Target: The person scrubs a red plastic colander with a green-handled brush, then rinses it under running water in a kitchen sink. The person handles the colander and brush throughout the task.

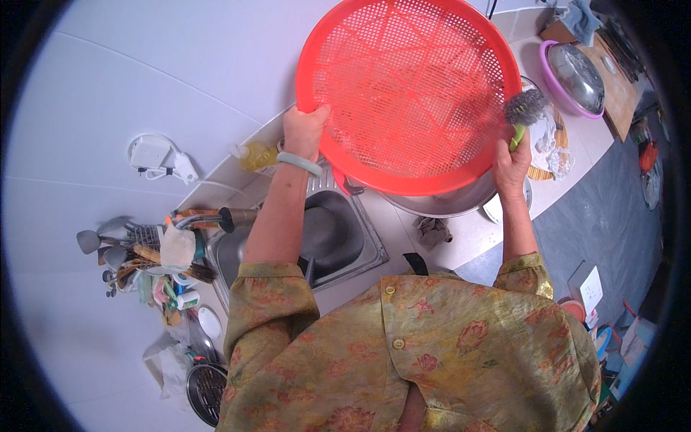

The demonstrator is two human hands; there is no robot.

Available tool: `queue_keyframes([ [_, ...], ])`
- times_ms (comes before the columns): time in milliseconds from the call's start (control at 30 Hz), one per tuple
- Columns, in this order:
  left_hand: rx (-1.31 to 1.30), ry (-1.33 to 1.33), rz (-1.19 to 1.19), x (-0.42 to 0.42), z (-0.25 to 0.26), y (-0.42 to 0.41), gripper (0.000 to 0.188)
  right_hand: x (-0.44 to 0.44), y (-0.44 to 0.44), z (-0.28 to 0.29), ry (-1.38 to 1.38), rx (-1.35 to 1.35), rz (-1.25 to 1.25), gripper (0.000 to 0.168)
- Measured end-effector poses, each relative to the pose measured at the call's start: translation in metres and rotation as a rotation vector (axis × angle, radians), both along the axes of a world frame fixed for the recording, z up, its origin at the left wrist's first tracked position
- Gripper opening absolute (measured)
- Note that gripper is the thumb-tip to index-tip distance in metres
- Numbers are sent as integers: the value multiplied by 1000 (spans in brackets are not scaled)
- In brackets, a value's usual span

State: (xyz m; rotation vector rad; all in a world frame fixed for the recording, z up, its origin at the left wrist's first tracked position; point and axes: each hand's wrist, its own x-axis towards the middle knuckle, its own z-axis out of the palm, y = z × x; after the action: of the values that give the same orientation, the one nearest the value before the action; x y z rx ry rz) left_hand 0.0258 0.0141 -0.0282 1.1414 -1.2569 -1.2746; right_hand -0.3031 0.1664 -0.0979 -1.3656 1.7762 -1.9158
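Note:
A large round red plastic basket (405,97) with a perforated base is held up in front of me, above the counter. My left hand (305,129) grips its rim at the lower left, thumb over the edge. At the right rim, my right hand (512,162) is closed around the green handle of a scrubbing brush (524,108) with a grey wire-wool head. Whether its fingers also hold the basket is hard to tell. Beneath the basket, a wide metal basin (440,204) shows only its near edge.
Below my left arm is a stainless steel sink (332,232) with a faucet (202,220). A crumpled dark cloth (433,232) lies on the counter. Utensils (135,248) crowd the left. A pink basin (548,70) holding a metal bowl (577,75) stands far right, beside a wooden board (621,102).

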Motion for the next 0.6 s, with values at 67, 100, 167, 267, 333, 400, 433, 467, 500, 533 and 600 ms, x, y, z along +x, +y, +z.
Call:
queue_keyframes([
  [67,11,12,5,-2,1,1,28,-2,0,-3,0,3,-2,24],
  [100,16,17,8,-3,2,1,28,-2,-1,-3,-5,1,-3,24],
  [167,8,51,18,-6,1,1,27,-3,-1,-3,-16,-1,-6,26],
  [267,-44,46,69,-5,-4,-4,27,-7,-2,-11,-45,-13,13,28],
  [333,-59,20,99,-8,-2,-4,27,-7,-1,-10,-36,2,3,29],
  [400,-45,-10,119,-10,1,-2,27,-6,-1,-9,-34,8,-1,30],
  [433,-45,-16,128,-10,0,-3,27,-5,-1,-8,-36,6,0,30],
  [467,-44,-23,137,-8,-2,-5,27,-5,-1,-8,-38,4,2,30],
  [500,-43,-29,146,-8,-2,-5,27,-5,-1,-8,-35,5,3,30],
  [533,-47,-25,141,-8,-2,-5,28,-6,0,-9,-31,6,4,31],
  [600,-55,-16,130,-9,0,-5,28,-6,0,-11,-34,-2,3,31],
])
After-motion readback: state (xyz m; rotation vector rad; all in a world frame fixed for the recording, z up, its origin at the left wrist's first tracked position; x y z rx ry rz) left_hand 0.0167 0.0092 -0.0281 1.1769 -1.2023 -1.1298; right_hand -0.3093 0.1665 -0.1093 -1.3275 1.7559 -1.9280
